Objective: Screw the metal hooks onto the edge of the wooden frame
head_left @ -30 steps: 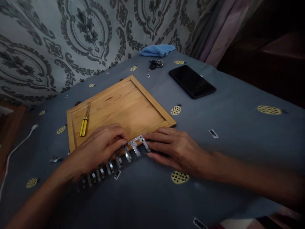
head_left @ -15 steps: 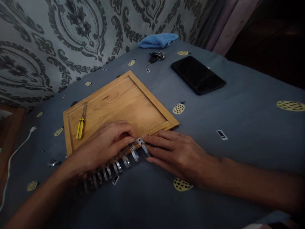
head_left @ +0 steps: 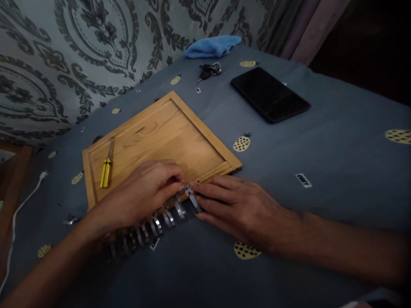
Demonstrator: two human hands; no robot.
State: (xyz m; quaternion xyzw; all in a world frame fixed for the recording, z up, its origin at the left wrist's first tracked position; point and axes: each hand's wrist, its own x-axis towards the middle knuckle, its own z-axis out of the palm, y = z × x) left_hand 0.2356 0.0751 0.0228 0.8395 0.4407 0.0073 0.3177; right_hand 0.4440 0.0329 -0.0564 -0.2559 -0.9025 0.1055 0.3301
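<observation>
"What's at the left?"
"A yellow-handled screwdriver (head_left: 105, 173) on a wooden board (head_left: 154, 132), left of centre."
"And the left hand (head_left: 150, 184)?"
"Centre-left, grip curled at the metal hook strip (head_left: 156, 226) along the board's lower edge; too dim to tell whether it's pinching."
"Right hand (head_left: 245, 209)?"
"Right of centre, grip loosely spread, fingertips touching the strip's end hook (head_left: 195, 204)."
"Further right?"
"A black phone (head_left: 269, 95), upper right, on a patterned cover (head_left: 340, 141)."

Left hand (head_left: 149, 190) curls beside the outstretched right hand (head_left: 242, 207).
</observation>
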